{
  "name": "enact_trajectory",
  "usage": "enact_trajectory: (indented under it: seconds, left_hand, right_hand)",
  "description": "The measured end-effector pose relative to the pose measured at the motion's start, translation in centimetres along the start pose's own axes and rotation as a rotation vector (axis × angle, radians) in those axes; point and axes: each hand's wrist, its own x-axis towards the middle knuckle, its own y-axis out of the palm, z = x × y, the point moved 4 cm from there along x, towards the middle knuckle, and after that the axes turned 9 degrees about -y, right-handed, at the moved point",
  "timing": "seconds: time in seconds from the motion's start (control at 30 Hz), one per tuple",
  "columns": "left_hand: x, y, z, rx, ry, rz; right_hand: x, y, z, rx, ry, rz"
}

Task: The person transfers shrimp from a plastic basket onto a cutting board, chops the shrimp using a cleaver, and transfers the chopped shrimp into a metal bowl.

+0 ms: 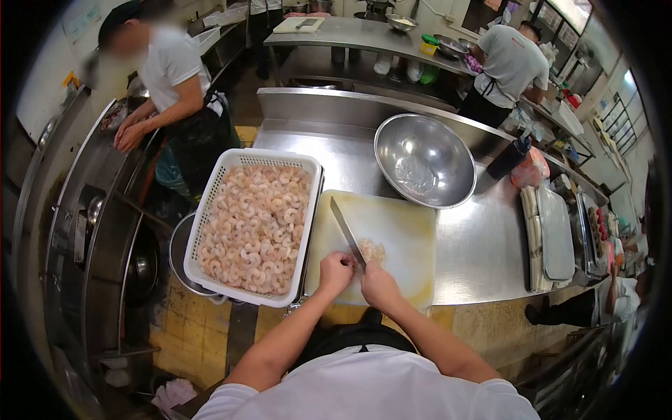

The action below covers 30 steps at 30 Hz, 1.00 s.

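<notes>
My right hand (380,285) is wrapped round the handle of a long knife (344,227), whose blade points up and to the left over a pale cutting board (409,241). Beside the blade, my left hand (337,271) is closed, its fingertips close to the knife; whatever they pinch is too small to make out. A small pile of cut shrimp pieces (372,251) lies on the board just right of the blade. Left of the board stands a white perforated basket (314,168) full of peeled shrimp (255,227).
A large steel bowl (425,159) sits behind the board, with a dark bottle (509,157) to its right. Lidded trays (556,234) stand at the counter's right end. One person (171,77) works at the left, another (507,70) at the back right.
</notes>
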Motion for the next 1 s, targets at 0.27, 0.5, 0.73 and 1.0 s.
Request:
enact_trajectory:
  seconds: [0.27, 0.5, 0.73, 1.0]
  left_hand:
    - [-1.0, -1.7, -0.2, 0.071, -0.018, -0.012]
    - [-1.0, -1.3, -0.6, 0.209, 0.043, 0.079]
    - [-1.3, -0.5, 0.1, -0.008, -0.096, 0.092]
    - [-2.4, -0.8, 0.0, -0.114, -0.180, 0.014]
  right_hand:
    - [0.1, 0.6, -0.9, -0.005, -0.021, 0.002]
    - [2.7, -0.1, -2.2, 0.032, -0.030, -0.006]
    - [-1.9, -2.5, -0.5, 0.008, 0.043, 0.050]
    - [-1.1, -2.9, -0.9, 0.005, -0.003, 0.012]
